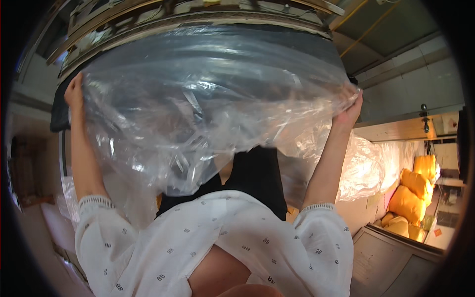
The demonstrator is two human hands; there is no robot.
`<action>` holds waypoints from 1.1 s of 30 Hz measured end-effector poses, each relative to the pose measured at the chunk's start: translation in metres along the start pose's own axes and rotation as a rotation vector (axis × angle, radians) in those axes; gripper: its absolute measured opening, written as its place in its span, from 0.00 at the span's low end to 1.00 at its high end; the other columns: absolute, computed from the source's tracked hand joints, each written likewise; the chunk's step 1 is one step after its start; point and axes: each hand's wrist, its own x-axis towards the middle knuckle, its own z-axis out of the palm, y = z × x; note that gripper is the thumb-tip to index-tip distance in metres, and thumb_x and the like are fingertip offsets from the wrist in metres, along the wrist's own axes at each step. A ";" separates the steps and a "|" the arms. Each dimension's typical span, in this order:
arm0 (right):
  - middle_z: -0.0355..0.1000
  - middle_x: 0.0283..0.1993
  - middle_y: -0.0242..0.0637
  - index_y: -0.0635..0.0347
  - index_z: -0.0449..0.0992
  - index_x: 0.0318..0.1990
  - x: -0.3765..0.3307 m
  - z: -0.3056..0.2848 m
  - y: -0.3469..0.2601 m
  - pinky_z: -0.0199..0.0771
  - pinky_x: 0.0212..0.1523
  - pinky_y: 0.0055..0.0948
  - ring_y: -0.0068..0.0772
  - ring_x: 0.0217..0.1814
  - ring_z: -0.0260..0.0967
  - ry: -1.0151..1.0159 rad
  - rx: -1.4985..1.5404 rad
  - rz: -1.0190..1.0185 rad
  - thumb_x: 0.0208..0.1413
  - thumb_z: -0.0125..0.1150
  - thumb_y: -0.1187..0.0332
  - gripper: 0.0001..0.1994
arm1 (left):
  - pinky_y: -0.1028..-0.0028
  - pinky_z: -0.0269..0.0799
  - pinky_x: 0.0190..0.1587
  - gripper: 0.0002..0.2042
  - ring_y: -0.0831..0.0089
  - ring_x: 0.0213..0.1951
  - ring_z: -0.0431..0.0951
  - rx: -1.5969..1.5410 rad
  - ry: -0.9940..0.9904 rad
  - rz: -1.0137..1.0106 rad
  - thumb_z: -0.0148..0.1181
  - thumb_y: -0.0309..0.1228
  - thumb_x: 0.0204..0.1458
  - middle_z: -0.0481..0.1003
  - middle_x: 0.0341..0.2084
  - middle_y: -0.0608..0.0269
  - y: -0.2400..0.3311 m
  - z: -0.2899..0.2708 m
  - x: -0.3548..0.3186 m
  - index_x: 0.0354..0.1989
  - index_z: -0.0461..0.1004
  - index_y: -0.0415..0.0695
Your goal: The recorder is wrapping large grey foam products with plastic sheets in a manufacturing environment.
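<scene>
A wide sheet of clear plastic film [198, 99] stretches between my two hands, over a dark work surface [292, 42]. At its left edge my left hand [74, 91] is closed on the film, with the fingers curled. My right hand [350, 106] grips the right edge, its fingers partly covered by the plastic. Both arms reach forward and apart. The film is wrinkled and glossy, and its near part hangs down in loose folds in front of my black trousers. Whether it is a single sheet or a large bag, I cannot tell.
Behind the surface runs a wooden rail frame [198, 22]. More crumpled clear plastic [366, 168] lies to the right, past my arm. Yellow sacks [413, 193] are piled farther right, near a wooden board [396, 130] with a metal fitting. A pale cabinet-like panel [381, 257] stands at the lower right.
</scene>
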 end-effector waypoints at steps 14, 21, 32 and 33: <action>0.59 0.21 0.27 0.59 0.68 0.37 0.037 0.041 -0.080 0.53 0.14 0.18 0.18 0.16 0.52 -0.499 -0.168 0.112 0.54 0.55 0.70 0.06 | 0.80 0.65 0.44 0.19 0.77 0.39 0.74 0.110 -0.037 -0.013 0.58 0.45 0.49 0.77 0.35 0.63 -0.003 -0.026 -0.013 0.41 0.77 0.43; 0.66 0.30 0.37 0.64 0.64 0.39 0.046 0.002 -0.045 0.67 0.34 0.31 0.35 0.31 0.65 -0.226 -2.135 -0.570 0.50 0.55 0.72 0.10 | 0.82 0.64 0.45 0.15 0.81 0.40 0.72 0.089 -0.057 0.092 0.55 0.39 0.54 0.77 0.37 0.67 -0.020 -0.041 -0.014 0.44 0.76 0.44; 0.55 0.63 0.41 0.57 0.60 0.58 0.022 0.036 0.057 0.49 0.61 0.51 0.45 0.66 0.48 -0.755 -2.117 -0.782 0.58 0.43 0.57 0.22 | 0.78 0.64 0.49 0.18 0.76 0.44 0.73 0.048 0.051 -0.051 0.53 0.41 0.54 0.75 0.42 0.63 -0.082 -0.129 0.017 0.46 0.74 0.43; 0.55 0.63 0.41 0.56 0.60 0.59 0.006 0.038 0.056 0.47 0.61 0.50 0.44 0.66 0.49 -0.802 -2.141 -0.800 0.58 0.44 0.57 0.23 | 0.78 0.64 0.49 0.18 0.76 0.44 0.73 0.061 0.054 -0.051 0.53 0.41 0.54 0.75 0.42 0.63 -0.079 -0.150 0.017 0.46 0.74 0.43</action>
